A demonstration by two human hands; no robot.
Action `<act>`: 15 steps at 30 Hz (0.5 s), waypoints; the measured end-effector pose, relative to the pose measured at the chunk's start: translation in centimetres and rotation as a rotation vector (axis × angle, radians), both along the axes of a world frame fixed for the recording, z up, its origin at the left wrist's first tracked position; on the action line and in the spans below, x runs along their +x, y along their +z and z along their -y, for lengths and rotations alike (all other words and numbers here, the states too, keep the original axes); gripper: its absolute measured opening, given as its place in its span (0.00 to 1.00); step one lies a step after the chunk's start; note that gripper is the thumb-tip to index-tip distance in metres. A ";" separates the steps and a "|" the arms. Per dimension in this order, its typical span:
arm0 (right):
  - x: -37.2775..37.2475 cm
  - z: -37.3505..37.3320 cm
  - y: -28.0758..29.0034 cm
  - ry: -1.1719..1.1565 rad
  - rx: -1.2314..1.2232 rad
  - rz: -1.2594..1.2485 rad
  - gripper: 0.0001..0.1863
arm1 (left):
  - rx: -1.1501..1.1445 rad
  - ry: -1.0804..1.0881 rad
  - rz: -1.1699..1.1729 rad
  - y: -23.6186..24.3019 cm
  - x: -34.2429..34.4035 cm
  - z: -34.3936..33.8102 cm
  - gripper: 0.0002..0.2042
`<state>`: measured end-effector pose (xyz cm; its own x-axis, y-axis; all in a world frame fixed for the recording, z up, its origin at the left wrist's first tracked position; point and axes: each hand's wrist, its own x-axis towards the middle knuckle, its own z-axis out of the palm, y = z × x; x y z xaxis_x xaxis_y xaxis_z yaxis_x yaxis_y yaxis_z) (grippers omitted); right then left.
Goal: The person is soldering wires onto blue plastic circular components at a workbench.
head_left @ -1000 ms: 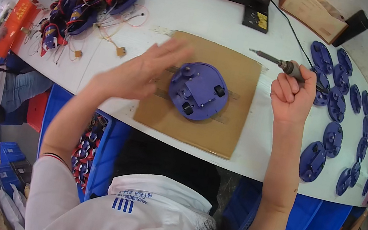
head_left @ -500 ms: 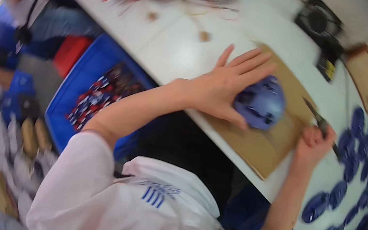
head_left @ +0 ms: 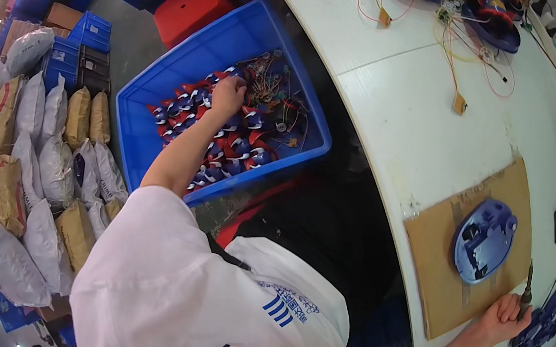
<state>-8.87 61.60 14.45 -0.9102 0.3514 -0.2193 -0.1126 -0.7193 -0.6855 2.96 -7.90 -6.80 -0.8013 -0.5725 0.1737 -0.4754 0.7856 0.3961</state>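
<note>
Head view, starting at the left: the left hand is sunk into the blue crate on the floor, fingers curled down among the red-and-blue wired parts; what they pinch, I cannot tell. The arm is stretched far out and down. Those loose wires look apt to snag, dragging neighbouring pieces up with whatever gets lifted. Further right, the blue round housing lies unheld on the cardboard sheet on the white table. The right hand rests at the cardboard's edge, fingers closed around a screwdriver that, with eyes turned away, could slip.
</note>
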 end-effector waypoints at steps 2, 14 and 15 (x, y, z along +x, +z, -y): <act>0.1 -0.1 0.3 -0.034 0.010 0.043 0.14 | -0.099 -0.116 0.002 -2.1 -1.5 0.8 0.09; 0.2 0.5 -0.9 -0.125 0.094 -0.011 0.14 | 0.669 0.093 0.402 -12.0 -6.5 -6.3 0.38; 0.2 0.7 -0.9 -0.133 0.077 -0.019 0.14 | 0.496 0.022 0.604 -11.2 -6.6 -7.2 0.40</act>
